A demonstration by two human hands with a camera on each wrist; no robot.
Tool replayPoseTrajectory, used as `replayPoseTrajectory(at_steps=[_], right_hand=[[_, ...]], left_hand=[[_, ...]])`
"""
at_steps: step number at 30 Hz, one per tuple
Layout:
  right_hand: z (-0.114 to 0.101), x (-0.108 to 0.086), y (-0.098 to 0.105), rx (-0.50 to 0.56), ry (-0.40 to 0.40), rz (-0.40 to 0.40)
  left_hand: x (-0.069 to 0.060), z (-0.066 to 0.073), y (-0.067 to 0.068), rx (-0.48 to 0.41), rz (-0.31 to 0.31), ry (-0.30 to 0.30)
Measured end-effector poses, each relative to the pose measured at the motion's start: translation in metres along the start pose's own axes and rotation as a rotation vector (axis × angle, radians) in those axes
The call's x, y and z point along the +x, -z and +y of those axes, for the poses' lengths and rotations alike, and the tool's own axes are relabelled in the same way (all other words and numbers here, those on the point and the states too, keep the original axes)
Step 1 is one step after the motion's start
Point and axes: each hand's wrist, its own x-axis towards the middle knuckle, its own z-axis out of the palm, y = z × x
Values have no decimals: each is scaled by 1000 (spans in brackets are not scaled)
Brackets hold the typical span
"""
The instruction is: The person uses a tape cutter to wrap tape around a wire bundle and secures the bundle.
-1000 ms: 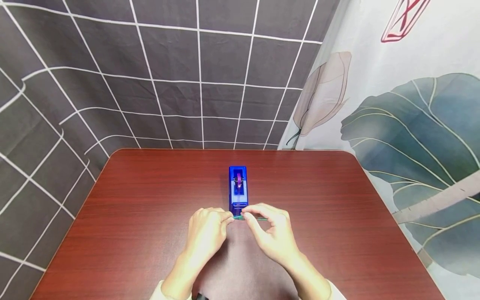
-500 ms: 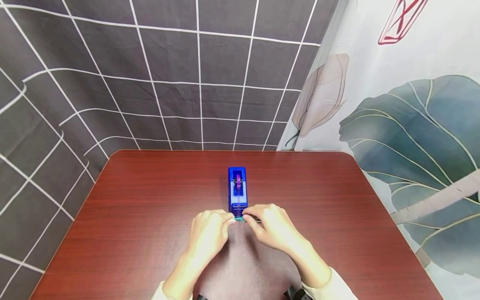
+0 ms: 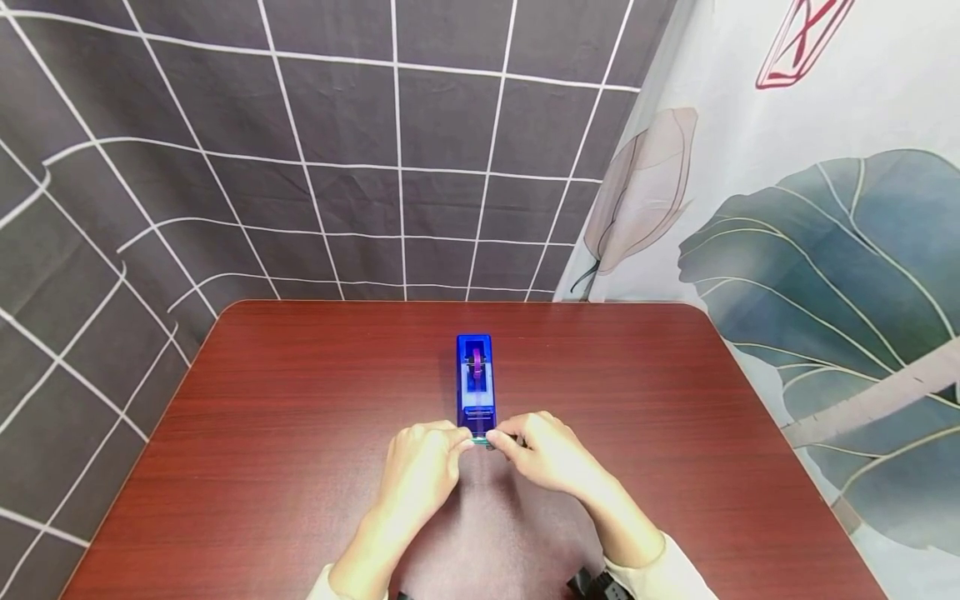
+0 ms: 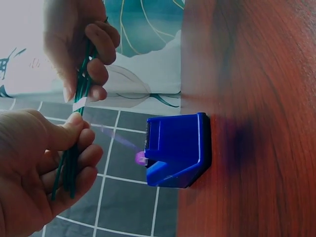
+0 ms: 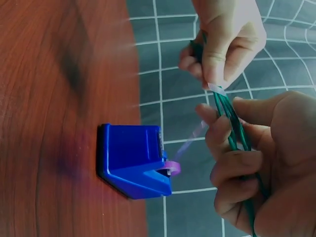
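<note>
A bundle of thin green stems or wires [image 4: 70, 173] is held by both hands above the table. My left hand [image 3: 420, 467] pinches one part between thumb and curled fingers; my right hand [image 3: 551, 454] has its fingers curled round the other part. Between the two hands a whitish band of tape [image 4: 79, 104] lies across the bundle. A strip of clear tape [image 5: 190, 138] stretches from there to the blue tape dispenser [image 3: 467, 400], which stands just beyond the fingertips. Its purple roll [image 5: 173, 168] shows at the top. The fingers hide much of the bundle.
The dispenser stands on a reddish-brown wooden table [image 3: 315, 375]. Behind the table hangs a dark grey curtain with white grid lines [image 3: 450, 108]. A white leaf-patterned curtain [image 3: 750, 275] hangs at the right. Black straps [image 3: 596, 586] show near the right sleeve.
The right hand's fingers have closed in on the green bundle, and less of it sticks out at the right. The left hand has shifted slightly right. The dispenser stays in place.
</note>
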Motion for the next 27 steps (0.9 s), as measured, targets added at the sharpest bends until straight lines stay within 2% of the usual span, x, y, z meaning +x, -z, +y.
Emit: replayPoseTrajectory(at_steps=[3, 9, 13, 17, 20, 22, 24, 27], right_hand=[[0, -1, -4, -71, 22, 67], [0, 0, -15, -237, 70, 254], [-1, 1, -19, -290, 111, 344], [-1, 1, -21, -323, 131, 397], [0, 1, -21, -325, 137, 408], [1, 1, -20, -305, 131, 389], [2, 0, -18, -255, 114, 339], [4, 0, -13, -147, 62, 220]], left_hand=[[0, 0, 0, 8, -2, -2], [0, -1, 0, 10, 1, -3], [0, -1, 1, 16, 1, -2], [1, 0, 1, 12, 0, -3], [2, 0, 2, 7, 2, -6], [2, 0, 2, 8, 3, -6], [2, 0, 3, 10, 6, -5], [2, 0, 3, 16, 6, -1]])
